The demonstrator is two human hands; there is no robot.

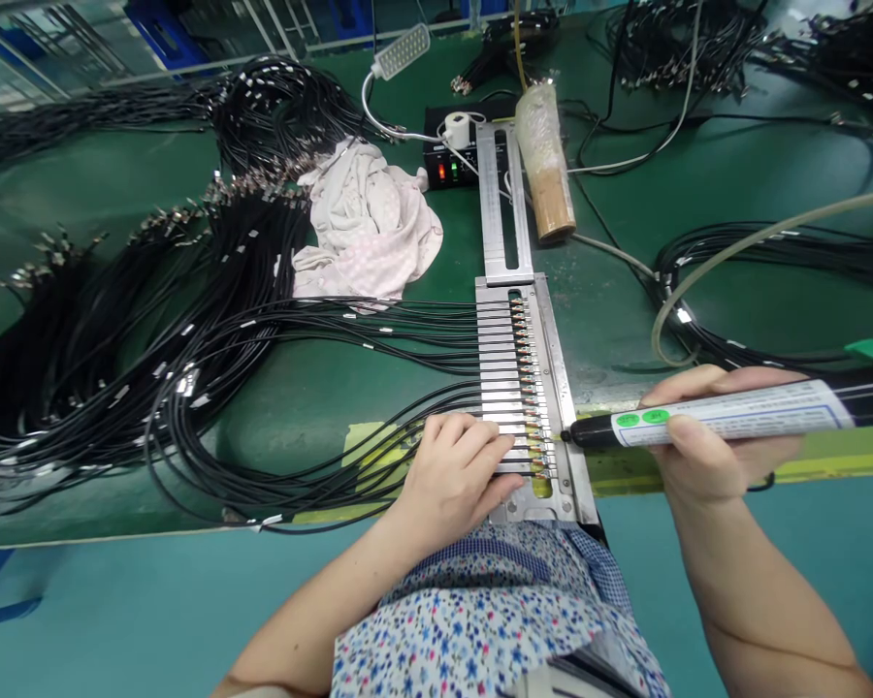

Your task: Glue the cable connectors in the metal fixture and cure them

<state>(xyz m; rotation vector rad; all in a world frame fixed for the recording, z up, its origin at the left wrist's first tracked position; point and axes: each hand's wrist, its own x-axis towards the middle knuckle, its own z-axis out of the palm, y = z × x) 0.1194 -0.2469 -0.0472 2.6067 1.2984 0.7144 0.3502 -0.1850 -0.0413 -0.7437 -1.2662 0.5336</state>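
My left hand (455,475) lies on the near end of a metal fixture (524,388), its fingers curled down on the black cables (378,330) that run into the fixture's slots. Each cable ends in a small brass connector (522,349) lined up in a row. My right hand (705,436) is wrapped round a pen-shaped tool (727,415) with a white label and green dots. The tool's black tip touches the fixture's right edge near the lowest connectors.
Large bundles of black cables (116,320) cover the green table's left side and back right. A crumpled pale cloth (368,223), a black box with lit lamps (451,155), a wrapped cylinder (545,174) and a small lamp (402,50) lie behind the fixture.
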